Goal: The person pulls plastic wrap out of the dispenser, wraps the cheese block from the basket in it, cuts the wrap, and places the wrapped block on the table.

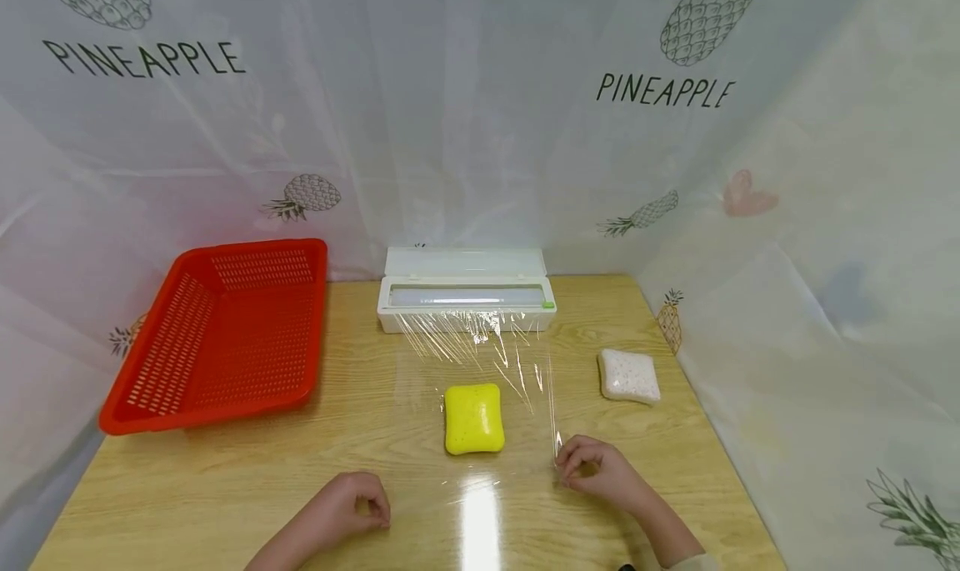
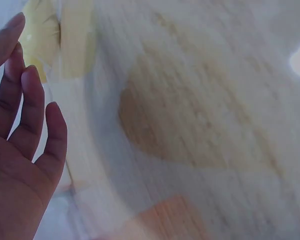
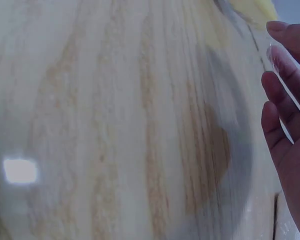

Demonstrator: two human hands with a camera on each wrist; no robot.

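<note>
A sheet of clear cling film (image 1: 517, 379) stretches toward me from a white cling film dispenser (image 1: 465, 317) with its lid raised. The film's right corner is pinched between thumb and fingers of my right hand (image 1: 603, 471). My left hand (image 1: 348, 508) pinches at the near left corner, where the film itself barely shows. Between the hands and the dispenser, a yellow pillow-shaped block (image 1: 474, 419) lies under the film. Thumb and index finger meet closely in the left wrist view, other fingers (image 2: 35, 95) loosely bent. A shiny bit of film shows at the right fingertips (image 3: 275, 52).
A red plastic basket (image 1: 315, 346) with slotted walls stands at the left. On the right lies a white speckled pillow-shaped block (image 1: 630, 376). Pineapple-print curtains (image 1: 465, 137) hang behind and beside the wooden table (image 1: 225, 488). A small dark object (image 1: 626, 568) shows at the bottom edge.
</note>
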